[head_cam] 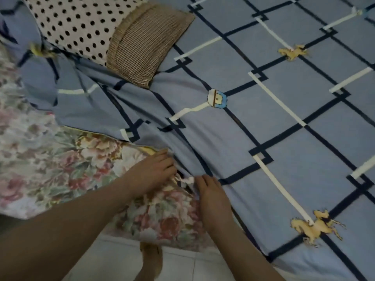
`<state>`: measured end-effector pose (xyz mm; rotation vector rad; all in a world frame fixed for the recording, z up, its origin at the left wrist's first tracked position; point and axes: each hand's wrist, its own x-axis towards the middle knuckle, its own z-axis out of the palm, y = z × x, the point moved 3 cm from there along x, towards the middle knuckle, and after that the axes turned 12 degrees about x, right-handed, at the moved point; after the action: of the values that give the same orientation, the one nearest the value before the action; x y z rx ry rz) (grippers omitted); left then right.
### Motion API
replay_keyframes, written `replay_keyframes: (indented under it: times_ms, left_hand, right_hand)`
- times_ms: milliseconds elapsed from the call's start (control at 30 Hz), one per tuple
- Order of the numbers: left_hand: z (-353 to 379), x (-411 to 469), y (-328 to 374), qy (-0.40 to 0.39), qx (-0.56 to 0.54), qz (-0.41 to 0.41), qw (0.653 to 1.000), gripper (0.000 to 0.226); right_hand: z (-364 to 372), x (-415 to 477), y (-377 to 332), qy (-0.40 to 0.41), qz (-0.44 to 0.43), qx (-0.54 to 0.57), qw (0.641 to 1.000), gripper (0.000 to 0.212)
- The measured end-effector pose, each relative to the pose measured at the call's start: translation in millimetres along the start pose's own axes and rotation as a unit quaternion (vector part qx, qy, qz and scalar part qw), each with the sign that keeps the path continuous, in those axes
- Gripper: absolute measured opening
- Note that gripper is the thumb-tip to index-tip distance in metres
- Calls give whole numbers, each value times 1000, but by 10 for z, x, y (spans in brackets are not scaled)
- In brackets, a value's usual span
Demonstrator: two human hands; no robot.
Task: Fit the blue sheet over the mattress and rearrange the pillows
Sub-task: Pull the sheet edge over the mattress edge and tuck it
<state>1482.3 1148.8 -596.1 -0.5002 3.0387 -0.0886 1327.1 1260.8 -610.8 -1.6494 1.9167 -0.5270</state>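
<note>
The blue sheet [263, 122], checked with dark and cream lines and small horse prints, covers most of the bed on the right. It bunches into folds at the left, where the floral mattress [40, 159] lies bare. My left hand [152, 171] and my right hand [213, 199] meet at the sheet's edge near the bed's front side, fingers closed on the bunched fabric. A polka-dot pillow [81, 23] with a brown woven end lies at the top left on the sheet.
A pale tiled floor [182, 264] shows below the bed's edge at the bottom. A foot [152, 258] stands on it between my forearms.
</note>
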Motion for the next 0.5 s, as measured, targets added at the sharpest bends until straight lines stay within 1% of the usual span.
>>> replay_keyframes:
  times_ms: [67, 100, 133, 200, 233, 300, 367, 433, 500]
  left_hand:
    - [3, 16, -188, -19, 3, -1, 1000, 26]
    - [15, 24, -283, -10, -20, -23, 999, 29]
    - [-5, 27, -354, 10, -54, -56, 997, 26]
    - [-62, 25, -423, 73, -106, -109, 986, 23]
    - [-79, 34, -447, 92, -117, -112, 983, 25]
    - [-56, 35, -453, 104, -100, -84, 986, 28]
    - [-53, 42, -438, 95, -77, -19, 992, 21]
    - [-59, 22, -341, 85, -62, 56, 993, 12]
    - [-55, -36, -181, 63, -46, 130, 989, 9]
  right_hand:
    - [12, 106, 10, 6, 42, -14, 999, 34]
    - [-18, 134, 5, 22, 59, -27, 998, 32]
    - [-62, 141, -39, 48, 63, -40, 996, 31]
    - [-172, 124, -207, 95, 31, -40, 994, 27]
    - [-207, 114, -317, 107, 2, -28, 994, 24]
    - [-192, 101, -459, 86, -29, -20, 996, 13]
    - [-136, 95, -481, 46, 4, -54, 997, 6]
    - [-66, 22, -381, 11, 54, -102, 993, 25]
    - [-90, -88, -276, -12, 92, -138, 986, 33]
